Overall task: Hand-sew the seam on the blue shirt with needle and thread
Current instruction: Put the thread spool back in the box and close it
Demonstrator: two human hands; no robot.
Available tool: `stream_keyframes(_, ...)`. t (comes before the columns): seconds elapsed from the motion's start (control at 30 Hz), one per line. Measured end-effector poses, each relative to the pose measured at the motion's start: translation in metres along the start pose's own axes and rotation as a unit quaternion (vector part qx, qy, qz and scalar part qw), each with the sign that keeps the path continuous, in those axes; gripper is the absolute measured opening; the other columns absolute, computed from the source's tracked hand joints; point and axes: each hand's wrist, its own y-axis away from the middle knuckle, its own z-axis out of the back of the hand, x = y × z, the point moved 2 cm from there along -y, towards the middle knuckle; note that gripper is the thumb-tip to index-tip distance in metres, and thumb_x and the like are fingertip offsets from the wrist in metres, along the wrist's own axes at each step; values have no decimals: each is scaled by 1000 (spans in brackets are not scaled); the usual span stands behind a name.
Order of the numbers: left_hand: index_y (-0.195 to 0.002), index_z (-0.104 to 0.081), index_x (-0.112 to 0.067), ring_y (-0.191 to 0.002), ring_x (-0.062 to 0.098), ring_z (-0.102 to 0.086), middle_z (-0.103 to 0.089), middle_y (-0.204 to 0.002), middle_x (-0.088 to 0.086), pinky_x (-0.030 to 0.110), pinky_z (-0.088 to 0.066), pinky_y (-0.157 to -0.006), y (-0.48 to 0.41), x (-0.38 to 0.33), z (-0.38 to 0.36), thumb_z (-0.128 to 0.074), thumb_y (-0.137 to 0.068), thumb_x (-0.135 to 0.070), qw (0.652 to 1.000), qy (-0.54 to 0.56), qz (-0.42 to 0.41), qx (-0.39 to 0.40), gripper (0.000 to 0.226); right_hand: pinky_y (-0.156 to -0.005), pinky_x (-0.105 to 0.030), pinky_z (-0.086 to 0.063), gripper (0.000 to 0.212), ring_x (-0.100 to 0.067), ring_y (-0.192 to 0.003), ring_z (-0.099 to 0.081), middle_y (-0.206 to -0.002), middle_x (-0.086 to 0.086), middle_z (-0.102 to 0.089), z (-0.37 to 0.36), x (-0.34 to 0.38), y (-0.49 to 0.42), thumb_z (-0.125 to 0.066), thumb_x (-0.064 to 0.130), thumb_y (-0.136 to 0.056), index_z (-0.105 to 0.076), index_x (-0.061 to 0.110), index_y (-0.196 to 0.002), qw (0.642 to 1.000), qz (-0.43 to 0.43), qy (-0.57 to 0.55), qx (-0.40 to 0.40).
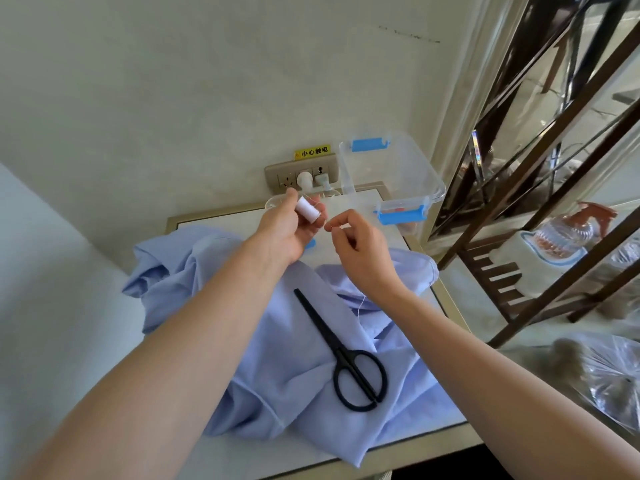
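The blue shirt (277,358) lies crumpled over a small white table (450,313). Black scissors (349,358) rest shut on top of it. Above the shirt my left hand (287,230) holds a white spool of thread (307,209) between thumb and fingers. Just to its right my right hand (356,251) pinches the thin white thread (327,227) coming off the spool. A loose strand of thread hangs below my right wrist onto the shirt. I cannot make out a needle.
A clear plastic box (391,174) with blue latches stands at the table's back right. Behind it, a wall socket (301,174) carries two plugs and a yellow warning label. A dark wooden rack (540,188) with a spray bottle stands to the right.
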Motion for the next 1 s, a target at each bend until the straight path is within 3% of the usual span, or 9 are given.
stream_keyframes(0.2, -74, -58, 3, -71, 22, -61, -62, -78, 14, 32, -55, -75, 6, 4, 11, -38, -106, -16, 999, -20, -26, 4, 42, -47, -19, -24, 14, -12, -44, -31, -43, 8, -37, 0, 4, 1, -51, 6, -94, -63, 10, -89, 1000, 9, 21, 14)
stream_keyframes(0.33, -77, -58, 1, -71, 20, -63, -63, -85, 14, 27, -56, -61, 10, 3, 11, -34, -106, -15, 997, -55, -39, 27, 41, -48, -23, -26, 14, -13, -45, -31, -47, 4, -39, -2, 3, -1, -52, 7, -94, -64, 11, -88, 999, 8, 35, 11)
stream_keyframes(0.43, -93, -62, 5, -79, 26, -67, -66, -92, 21, 26, -57, -54, 12, 2, 13, -35, -102, -16, 998, -34, -21, 38, 35, -48, -23, -26, 14, -12, -45, -31, -46, 6, -38, 0, 3, -2, -52, 8, -95, -64, 10, -90, 999, 9, 34, 6)
stream_keyframes(0.5, -100, -62, 6, -84, 31, -68, -66, -95, 24, 29, -59, -59, 13, 2, 13, -37, -92, -10, 998, -27, -21, 53, 30, -49, -23, -26, 13, -12, -44, -31, -46, 7, -38, 0, 2, -2, -51, 8, -96, -64, 9, -90, 1000, 7, 28, 5)
stream_keyframes(0.63, -88, -61, 2, -75, 25, -69, -70, -87, 19, 31, -60, -78, 18, 5, 11, -39, -81, 6, 992, -87, -53, 70, 24, -51, -25, -28, 12, -11, -45, -30, -45, 9, -41, 0, 1, -3, -50, 7, -97, -61, 9, -91, 1000, -3, 2, 10)
stream_keyframes(0.87, -84, -62, -7, -83, 20, -67, -71, -91, 9, 23, -57, -76, 22, 12, 13, -42, -100, -1, 963, -193, -163, 94, 26, -57, -31, -40, 14, -14, -49, -45, -51, 6, -53, 3, 6, -4, -50, 4, -96, -50, 12, -85, 1000, -1, -11, 15)
stream_keyframes(1.0, -85, -63, -9, -85, 20, -66, -70, -89, 6, 27, -56, -83, 25, 13, 14, -43, -102, -4, 953, -212, -195, 92, 26, -58, -40, -44, 8, -18, -52, -50, -54, 3, -56, 4, 8, -1, -49, 6, -97, -48, 2, -90, 1000, 18, 3, 14)
